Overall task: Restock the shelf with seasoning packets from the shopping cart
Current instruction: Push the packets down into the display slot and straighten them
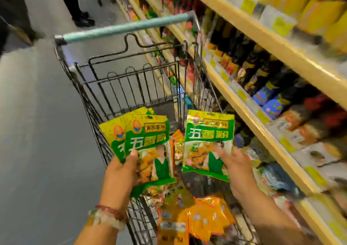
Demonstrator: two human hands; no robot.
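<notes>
Left hand (123, 167) grips a fanned stack of green-and-yellow seasoning packets (148, 147), right hand (237, 171) pinches one matching packet (208, 143) above the cart (131, 79).

My black wire shopping cart (131, 79) with the pale blue handle bar (125, 28) is standing on the smooth grey floor (37, 122). Shiny orange and yellow seasoning packets (197, 220) are lying in a heap in the bottom of it. Just beside my cart, long tan shelves (249, 117) are holding dark bottles (242, 60), blue packs (270, 102) and yellow boxes (319, 12). They are looking blurry to me.
</notes>
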